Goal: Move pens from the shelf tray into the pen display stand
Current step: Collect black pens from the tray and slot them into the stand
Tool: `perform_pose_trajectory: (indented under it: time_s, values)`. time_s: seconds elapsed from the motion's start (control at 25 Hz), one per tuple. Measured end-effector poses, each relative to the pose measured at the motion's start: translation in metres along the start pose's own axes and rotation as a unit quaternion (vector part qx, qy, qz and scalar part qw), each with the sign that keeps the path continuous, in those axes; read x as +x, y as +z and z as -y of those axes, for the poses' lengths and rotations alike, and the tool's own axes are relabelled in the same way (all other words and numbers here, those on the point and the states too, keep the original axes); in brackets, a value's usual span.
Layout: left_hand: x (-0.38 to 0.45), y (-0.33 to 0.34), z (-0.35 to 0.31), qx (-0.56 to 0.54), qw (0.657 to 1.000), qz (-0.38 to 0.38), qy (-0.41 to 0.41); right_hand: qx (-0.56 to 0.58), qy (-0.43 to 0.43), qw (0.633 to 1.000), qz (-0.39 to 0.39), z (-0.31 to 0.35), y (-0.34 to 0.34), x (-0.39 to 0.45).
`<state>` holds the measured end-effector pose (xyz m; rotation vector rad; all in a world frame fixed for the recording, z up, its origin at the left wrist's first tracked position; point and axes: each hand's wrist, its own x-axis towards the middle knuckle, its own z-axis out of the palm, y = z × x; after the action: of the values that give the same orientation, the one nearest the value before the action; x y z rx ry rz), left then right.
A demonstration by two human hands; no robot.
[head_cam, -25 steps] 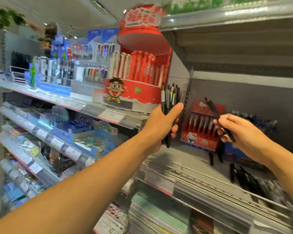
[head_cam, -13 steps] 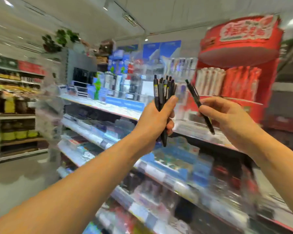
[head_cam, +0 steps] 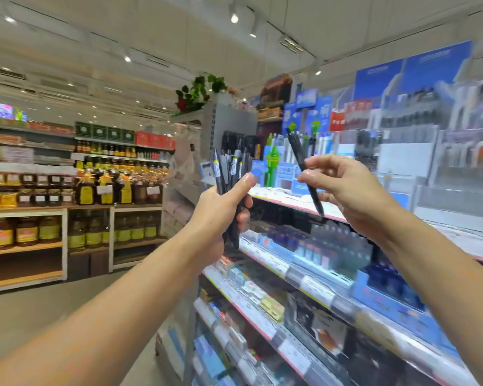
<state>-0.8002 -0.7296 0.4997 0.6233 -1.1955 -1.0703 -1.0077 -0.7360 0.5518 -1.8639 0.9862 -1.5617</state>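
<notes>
My left hand (head_cam: 221, 207) grips a bundle of several black pens (head_cam: 230, 169), held upright with their tops pointing up, in front of the shelf's end. My right hand (head_cam: 346, 188) pinches a single black pen (head_cam: 304, 171) between thumb and fingers; it slants from upper left to lower right. The two hands are level and a short gap apart. Clear tiered pen display stands (head_cam: 407, 151) with rows of pens sit on the upper shelf at the right, blurred. The shelf tray is out of view.
Stationery shelves (head_cam: 304, 274) with price strips run down the right side. A grey end panel (head_cam: 229, 118) with hanging items stands behind my left hand. Across the aisle at the left are wooden racks of bottles and jars (head_cam: 67, 190).
My view has swung left, away from the red display and the lower shelf. Both hands rose and kept their pens; the right hand came closer to the left.
</notes>
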Motion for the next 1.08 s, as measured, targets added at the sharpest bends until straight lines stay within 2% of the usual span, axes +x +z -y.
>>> perform_pose_trajectory:
  time_s: [0.2,0.4,0.64,0.88,1.08]
  values:
    - [0.101,-0.068,0.019,0.006,1.000,-0.024,0.007,0.019,0.001,1.000,0.011,-0.050,0.075,0.112]
    - [0.224,-0.120,0.029,0.037,0.999,-0.024,0.025,0.015,-0.008,0.998,-0.052,-0.087,0.121,0.237]
    - [0.349,-0.162,0.062,0.043,0.998,-0.004,0.046,-0.072,-0.008,0.993,-0.092,-0.131,0.159,0.349]
    - [0.481,-0.190,0.110,-0.011,0.994,0.093,0.057,-0.234,-0.019,0.955,-0.182,-0.171,0.169,0.447]
    - [0.568,-0.207,0.133,-0.037,0.976,0.205,0.064,-0.298,-0.001,0.912,-0.281,-0.196,0.176,0.500]
